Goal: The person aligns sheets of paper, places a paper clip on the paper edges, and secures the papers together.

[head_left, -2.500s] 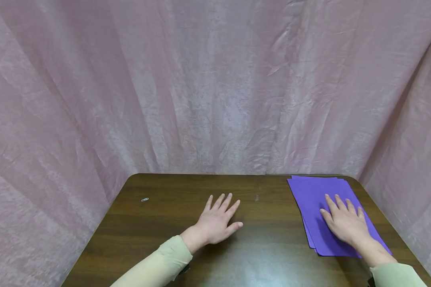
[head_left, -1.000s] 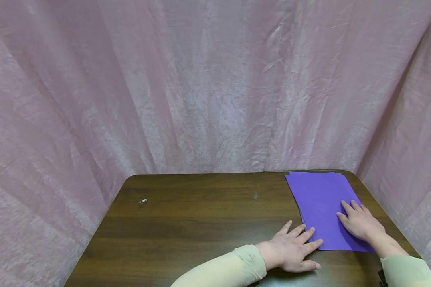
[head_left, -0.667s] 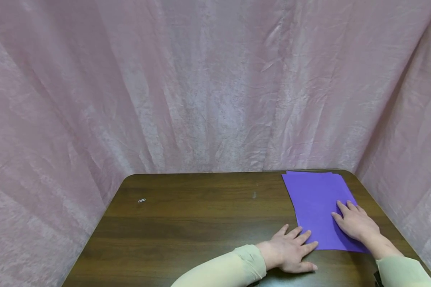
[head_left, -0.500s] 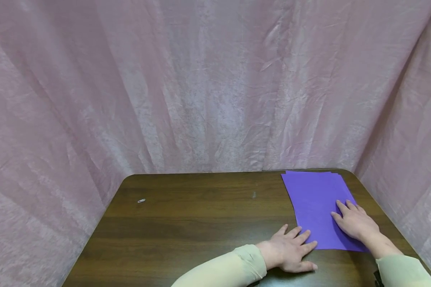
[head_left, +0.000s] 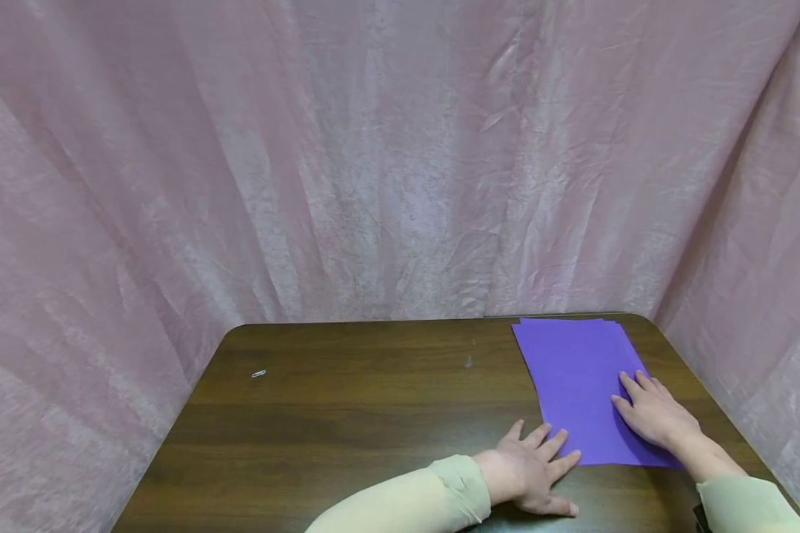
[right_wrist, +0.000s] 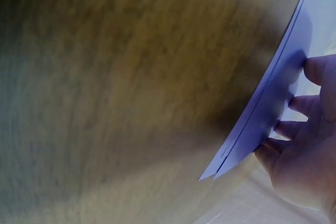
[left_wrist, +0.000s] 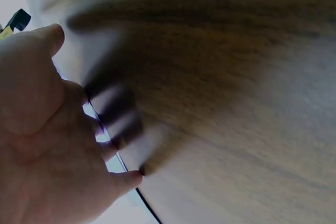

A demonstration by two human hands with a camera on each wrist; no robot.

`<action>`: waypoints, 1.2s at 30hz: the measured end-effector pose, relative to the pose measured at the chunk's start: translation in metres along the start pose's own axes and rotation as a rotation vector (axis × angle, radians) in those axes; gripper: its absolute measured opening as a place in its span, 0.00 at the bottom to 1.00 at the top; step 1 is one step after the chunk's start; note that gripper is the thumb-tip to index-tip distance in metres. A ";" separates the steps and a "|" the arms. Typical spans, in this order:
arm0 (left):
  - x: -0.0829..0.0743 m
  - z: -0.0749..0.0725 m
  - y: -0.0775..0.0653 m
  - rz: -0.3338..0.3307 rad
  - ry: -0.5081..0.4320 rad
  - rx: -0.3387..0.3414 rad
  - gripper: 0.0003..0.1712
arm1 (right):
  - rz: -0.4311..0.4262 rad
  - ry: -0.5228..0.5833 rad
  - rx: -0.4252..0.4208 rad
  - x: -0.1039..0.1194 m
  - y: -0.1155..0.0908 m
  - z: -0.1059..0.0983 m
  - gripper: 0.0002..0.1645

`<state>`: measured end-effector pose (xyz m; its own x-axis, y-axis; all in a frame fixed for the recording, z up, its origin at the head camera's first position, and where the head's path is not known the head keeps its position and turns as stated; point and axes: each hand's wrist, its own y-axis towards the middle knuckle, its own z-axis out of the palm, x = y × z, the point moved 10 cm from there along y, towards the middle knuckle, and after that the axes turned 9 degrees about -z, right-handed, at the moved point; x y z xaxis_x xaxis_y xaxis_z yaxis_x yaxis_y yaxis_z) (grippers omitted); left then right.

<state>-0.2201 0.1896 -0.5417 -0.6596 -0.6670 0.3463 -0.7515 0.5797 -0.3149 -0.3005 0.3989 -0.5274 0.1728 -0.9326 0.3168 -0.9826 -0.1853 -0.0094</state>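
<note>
A small stack of purple paper sheets (head_left: 573,385) lies on the right part of the wooden table, its edges slightly uneven at the far end. My left hand (head_left: 530,470), fingers spread, reaches to the stack's near left corner, with fingertips at the paper's left edge. On the stack's right side rests my right hand (head_left: 656,414), its fingers extended over the top sheet. In the right wrist view the overlapping purple sheets (right_wrist: 262,95) show beside that hand's fingertips. The left wrist view has the left hand (left_wrist: 58,129) palm toward the camera, fingers by the table surface.
A small paper clip (head_left: 258,374) lies at the far left of the brown wooden table (head_left: 347,400). Pink velvet curtains (head_left: 400,163) hang behind the table and along both sides.
My left hand has come from the table's middle right to the stack's near left corner. My right hand moved to the stack's right edge. The stack has slid slightly left, its sheets closer aligned.
</note>
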 end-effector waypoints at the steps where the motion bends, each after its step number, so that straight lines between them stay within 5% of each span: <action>1: 0.001 0.000 -0.001 0.000 -0.001 0.001 0.44 | -0.003 -0.001 -0.004 0.001 0.000 0.001 0.43; 29: 0.030 0.024 -0.028 0.069 -0.054 0.021 0.44 | -0.064 -0.065 -0.062 0.049 0.006 0.010 0.39; 36: 0.038 0.004 -0.021 0.102 -0.141 -0.121 0.39 | -0.050 -0.086 -0.061 0.056 0.006 0.009 0.38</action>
<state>-0.2290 0.1499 -0.5253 -0.7309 -0.6561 0.1879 -0.6822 0.6937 -0.2310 -0.2963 0.3427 -0.5182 0.2241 -0.9464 0.2326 -0.9745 -0.2153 0.0630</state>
